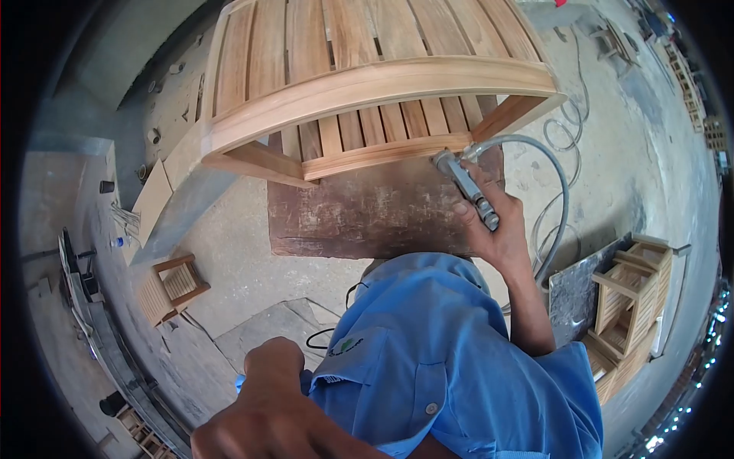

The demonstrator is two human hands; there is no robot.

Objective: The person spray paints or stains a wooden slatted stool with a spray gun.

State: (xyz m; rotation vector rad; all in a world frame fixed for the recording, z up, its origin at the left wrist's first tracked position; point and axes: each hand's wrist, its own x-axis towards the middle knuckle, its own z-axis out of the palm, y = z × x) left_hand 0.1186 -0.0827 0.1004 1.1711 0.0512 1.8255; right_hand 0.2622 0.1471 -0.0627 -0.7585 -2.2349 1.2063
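My right hand (501, 226) is closed around a metal spray gun (474, 195). A grey hose (562, 180) joins the gun near its head and loops to the right. The gun's head overlaps the lower front rail of a slatted wooden bench (382, 82), which stands just ahead of me on a brown, worn board (344, 218). Low in the view and close to the camera is my left hand (267, 390), in front of my blue shirt. Its fingers are hidden, and I cannot tell what it holds, if anything.
A small slatted wooden piece (174, 289) lies on the floor at left. More slatted wooden furniture (631, 298) is stacked at right by a dark panel (577, 294). Thin hose coils (569, 126) lie on the concrete floor at upper right. A cardboard-like sheet (153, 199) leans at left.
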